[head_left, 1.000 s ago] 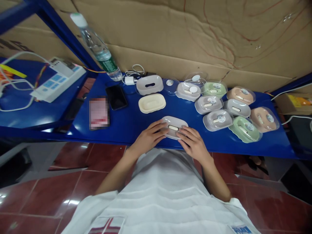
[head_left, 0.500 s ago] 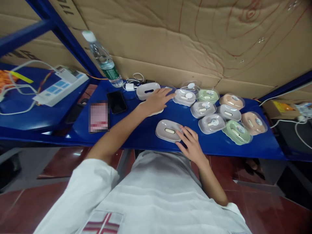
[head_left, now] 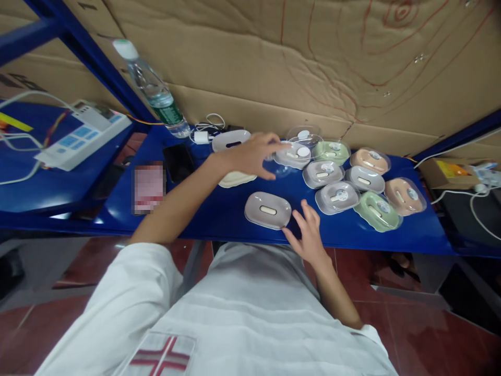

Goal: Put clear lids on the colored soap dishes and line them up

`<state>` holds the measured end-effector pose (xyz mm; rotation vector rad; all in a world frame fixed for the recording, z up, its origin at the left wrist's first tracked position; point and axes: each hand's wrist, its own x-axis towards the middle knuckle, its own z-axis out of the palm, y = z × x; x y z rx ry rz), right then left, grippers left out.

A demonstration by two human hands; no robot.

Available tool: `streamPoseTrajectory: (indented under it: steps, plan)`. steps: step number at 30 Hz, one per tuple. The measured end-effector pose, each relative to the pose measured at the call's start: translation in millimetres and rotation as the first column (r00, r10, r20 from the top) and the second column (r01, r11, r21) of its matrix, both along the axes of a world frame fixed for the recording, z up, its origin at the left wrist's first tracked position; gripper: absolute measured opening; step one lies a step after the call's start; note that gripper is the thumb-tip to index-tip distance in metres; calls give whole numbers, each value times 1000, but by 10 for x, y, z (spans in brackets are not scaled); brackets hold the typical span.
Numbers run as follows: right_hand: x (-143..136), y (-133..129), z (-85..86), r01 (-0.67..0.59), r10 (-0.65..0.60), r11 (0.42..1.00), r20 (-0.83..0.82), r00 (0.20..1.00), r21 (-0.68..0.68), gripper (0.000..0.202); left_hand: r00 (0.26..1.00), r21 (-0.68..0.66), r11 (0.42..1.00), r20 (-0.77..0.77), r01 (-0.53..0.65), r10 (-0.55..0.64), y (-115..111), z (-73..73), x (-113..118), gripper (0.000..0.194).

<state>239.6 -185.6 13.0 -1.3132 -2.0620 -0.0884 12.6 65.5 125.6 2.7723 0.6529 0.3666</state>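
A grey soap dish (head_left: 256, 215) with an off-white oval piece in its middle lies on the blue table, without a lid. Beside its right edge is my right hand (head_left: 309, 232), fingers apart, the thumb at the dish's lower right corner. My left hand (head_left: 252, 152) reaches over the table with fingers and thumb curved around a clear plastic lid (head_left: 284, 170), which shows only faintly. Under the left wrist a cream-coloured dish (head_left: 237, 179) is partly covered. Behind that forearm sits another grey dish (head_left: 230, 140) with a dark slot.
Several grey, green and peach soap dishes, most with clear lids, such as a green one (head_left: 378, 211), stand on the right. At the left are a water bottle (head_left: 158, 99), a white charger (head_left: 201, 137), a black phone (head_left: 178, 163) and a power strip (head_left: 84, 143). Cardboard (head_left: 235, 62) stands behind.
My left hand has moved right, curling around the clear lid and bringing it off the back area. My right hand has come off the grey dish's top to its right side.
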Motion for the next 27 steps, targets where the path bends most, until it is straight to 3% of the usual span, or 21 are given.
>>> streamPoseTrajectory:
  steps: [4, 7, 10, 14, 21, 27]
  plan:
    - [20, -40, -67, -38, 37, 995, 15, 999, 88, 89, 995, 40, 995, 30, 89, -90, -853, -57, -126, 89]
    - [15, -41, -55, -49, 47, 998, 43, 998, 43, 78, 998, 72, 996, 1, 58, -58, -1164, -210, -139, 91]
    - [-3, -24, 1, -48, 48, 999, 40, 998, 4, 64, 1000, 93, 995, -16, 26, -25, -1176, -382, -116, 92]
    - [-36, 13, 80, -60, 62, 996, 40, 997, -64, 57, 997, 85, 994, 16, 73, -74, -1088, -544, -141, 85]
    - [-71, 61, 118, -114, 126, 986, 97, 987, -123, 49, 997, 67, 996, 44, 66, -69, -1165, -682, -356, 91]
    - [-82, 26, 112, -124, 148, 975, 119, 982, -184, 56, 998, 117, 993, 62, 8, -15, -1274, -792, -429, 95]
